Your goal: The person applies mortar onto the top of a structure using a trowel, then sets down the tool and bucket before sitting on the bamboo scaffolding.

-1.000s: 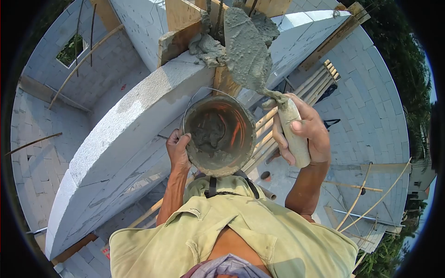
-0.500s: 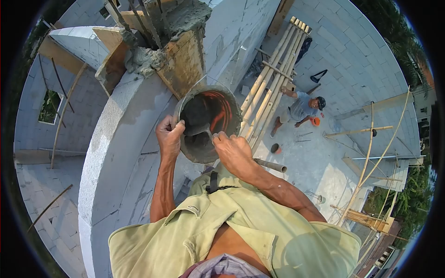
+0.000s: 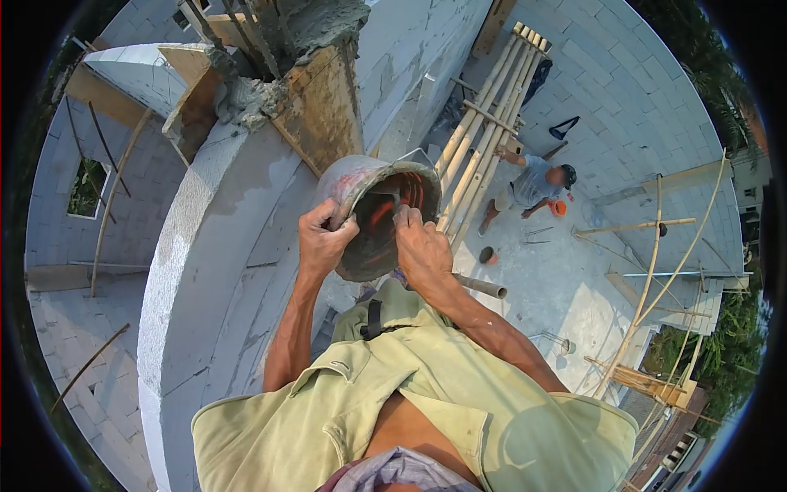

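A round mortar bucket [image 3: 338, 178], grey and caked, with reddish marks on its outer wall, tilts sideways in front of the wearer's waist, its mouth turned rightward. Orange streaks show through the grime inside; its thin wire handle [image 3: 426, 156] stands at the rim's upper right.

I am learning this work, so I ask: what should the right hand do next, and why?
Probably the right hand should scrape inside the bucket, because the left hand grips it, it is tilted, the right hand is at its mouth, and grey mortar clings around the opening.
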`<state>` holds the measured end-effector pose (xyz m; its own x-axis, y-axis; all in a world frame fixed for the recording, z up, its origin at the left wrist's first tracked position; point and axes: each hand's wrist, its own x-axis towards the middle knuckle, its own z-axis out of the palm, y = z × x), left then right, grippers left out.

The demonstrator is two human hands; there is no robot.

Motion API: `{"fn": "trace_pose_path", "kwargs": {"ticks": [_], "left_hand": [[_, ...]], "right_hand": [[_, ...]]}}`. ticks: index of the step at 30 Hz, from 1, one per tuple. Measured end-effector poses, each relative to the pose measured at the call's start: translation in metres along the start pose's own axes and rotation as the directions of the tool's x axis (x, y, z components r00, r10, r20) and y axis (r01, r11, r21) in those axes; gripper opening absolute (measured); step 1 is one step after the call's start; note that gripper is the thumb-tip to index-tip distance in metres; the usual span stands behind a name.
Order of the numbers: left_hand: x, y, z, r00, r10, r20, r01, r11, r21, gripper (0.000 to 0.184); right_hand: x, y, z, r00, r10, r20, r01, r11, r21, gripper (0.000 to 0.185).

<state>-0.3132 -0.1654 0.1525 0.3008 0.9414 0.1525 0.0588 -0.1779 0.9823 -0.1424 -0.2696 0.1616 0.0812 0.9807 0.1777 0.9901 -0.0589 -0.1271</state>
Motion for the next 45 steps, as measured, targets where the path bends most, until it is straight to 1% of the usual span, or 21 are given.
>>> {"fn": "trace_pose_path", "kwargs": {"ticks": [2,3,5,7,10,16,18,19,20,22,23,28,30,31,33,37,38,40,42,44,45], "left_hand": [[-0.003,-0.006,0.003,0.998,0.058,-0.006,-0.057,0.997,0.048,0.032],[-0.002,-0.008,0.005,0.999,-0.011,-0.040,0.011,1.000,-0.007,0.033],[0.000,-0.011,0.007,0.995,-0.075,-0.064,0.071,0.995,-0.065,0.034],[-0.007,-0.006,0.012,0.997,0.013,-0.082,-0.005,0.996,0.089,0.036],[-0.014,-0.003,0.018,0.993,0.117,-0.031,-0.110,0.979,0.173,0.035],[-0.011,-0.006,0.027,0.991,0.060,-0.123,-0.034,0.979,0.202,0.033],[-0.018,0.002,0.027,0.990,0.071,-0.121,-0.038,0.967,0.251,0.032],[-0.017,0.011,0.029,0.986,0.147,-0.075,-0.123,0.959,0.256,0.031],[-0.016,0.016,0.032,0.974,0.225,-0.029,-0.210,0.943,0.257,0.030],[-0.018,0.017,0.038,0.976,0.216,-0.041,-0.201,0.952,0.232,0.030],[-0.020,0.021,0.038,0.975,0.222,0.000,-0.218,0.957,0.192,0.031],[-0.029,0.023,0.028,0.979,0.200,0.034,-0.201,0.979,0.020,0.037],[-0.031,0.017,0.021,0.985,0.173,-0.006,-0.174,0.985,-0.020,0.038],[-0.031,0.015,0.018,0.988,0.150,-0.042,-0.152,0.986,-0.066,0.039],[-0.035,0.013,0.014,0.986,0.120,-0.116,-0.133,0.984,-0.117,0.039],[-0.045,0.001,0.003,0.932,0.050,-0.359,-0.109,0.983,-0.149,0.038],[-0.046,-0.006,0.000,0.925,0.055,-0.376,-0.117,0.982,-0.145,0.038],[-0.050,-0.022,-0.009,0.854,-0.173,-0.490,-0.064,0.900,-0.430,0.032],[-0.053,-0.030,-0.022,0.841,-0.189,-0.506,-0.121,0.847,-0.518,0.020],[-0.055,-0.025,-0.029,0.751,-0.452,-0.480,-0.054,0.683,-0.728,0.010],[-0.059,-0.029,-0.035,0.760,-0.460,-0.459,-0.063,0.650,-0.757,0.008]], "right_hand": [[-0.016,-0.010,0.012,0.973,-0.022,0.228,0.044,0.995,-0.088,0.035],[-0.023,-0.005,0.011,0.962,-0.093,0.257,0.089,0.996,0.026,0.033],[-0.025,0.009,0.010,0.964,-0.099,0.248,0.090,0.995,0.049,0.031],[-0.022,0.013,0.006,0.959,-0.113,0.258,0.096,0.992,0.078,0.029],[-0.007,0.013,0.011,0.995,0.073,0.071,-0.077,0.995,0.066,0.029],[-0.017,0.020,0.013,0.953,-0.076,0.293,0.030,0.987,0.156,0.033],[-0.008,0.025,0.000,0.994,0.030,0.102,-0.058,0.956,0.287,0.034],[0.005,0.027,0.000,0.916,0.193,0.351,-0.286,0.928,0.237,0.035],[0.003,0.034,0.010,0.918,0.191,0.347,-0.283,0.929,0.238,0.035],[0.001,0.052,0.017,0.901,0.048,0.431,-0.307,0.772,0.556,0.037],[0.004,0.057,0.003,0.706,0.111,0.700,-0.549,0.710,0.441,0.038],[0.006,0.075,-0.010,0.472,-0.182,0.863,-0.732,0.463,0.499,0.029],[-0.002,0.071,-0.005,0.430,-0.346,0.834,-0.835,0.200,0.513,0.019],[-0.004,0.067,-0.004,0.426,-0.352,0.833,-0.834,0.205,0.513,0.019],[-0.009,0.057,-0.004,0.406,-0.435,0.804,-0.899,-0.029,0.438,0.019],[-0.011,0.040,-0.015,0.454,-0.490,0.744,-0.891,-0.227,0.394,0.018],[-0.009,0.035,-0.023,0.448,-0.498,0.742,-0.893,-0.210,0.398,0.018],[-0.003,0.023,-0.048,0.509,-0.478,0.716,-0.861,-0.257,0.440,0.030],[0.005,0.010,-0.078,0.516,-0.468,0.718,-0.852,-0.198,0.484,0.036],[0.014,-0.004,-0.115,0.561,-0.442,0.700,-0.820,-0.180,0.543,0.039],[0.020,-0.011,-0.133,0.589,-0.470,0.658,-0.792,-0.172,0.586,0.042]]}}
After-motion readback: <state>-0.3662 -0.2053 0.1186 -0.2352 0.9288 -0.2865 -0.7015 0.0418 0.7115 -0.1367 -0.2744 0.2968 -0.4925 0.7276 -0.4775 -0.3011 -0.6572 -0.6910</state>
